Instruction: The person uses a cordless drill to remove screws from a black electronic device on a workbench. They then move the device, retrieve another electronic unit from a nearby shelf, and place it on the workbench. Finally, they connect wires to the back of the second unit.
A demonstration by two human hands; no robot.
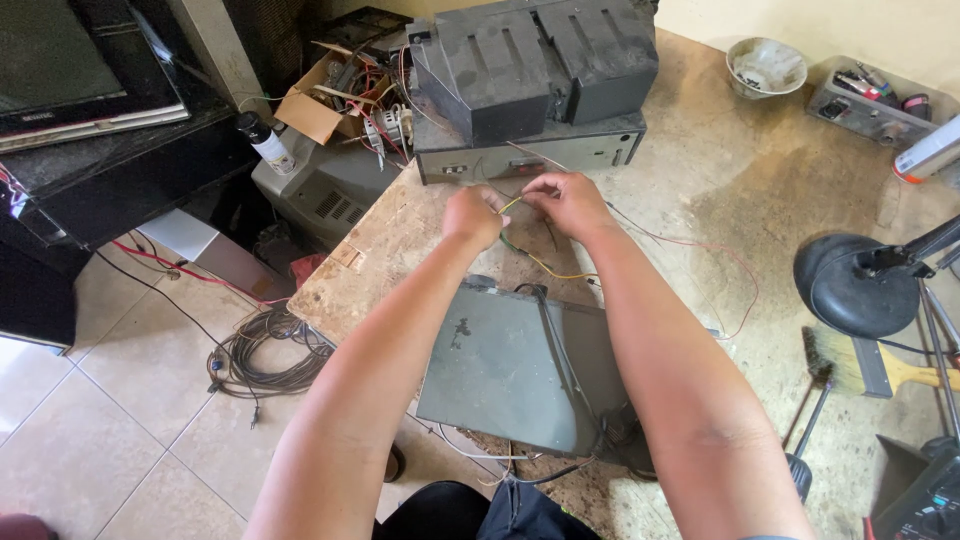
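Note:
My left hand (474,215) and my right hand (567,203) meet above the worn wooden workbench (400,235), fingertips pinched on a thin yellow wire (510,205) between them. The wire runs down and right over the bench as a yellow-green strand (548,268). Just below my hands lies a flat grey metal device case (505,365) with a black cable across it. Behind my hands stands a grey electronic unit (530,150) with two dark battery-like blocks (535,60) stacked on top.
A thin red wire (730,265) loops over the bench at right. A bowl (765,65) and a tray of small parts (865,100) sit at the back right. A black lamp head (850,285) and a brush (870,365) lie right. Coiled cable (265,350) rests on the tiled floor.

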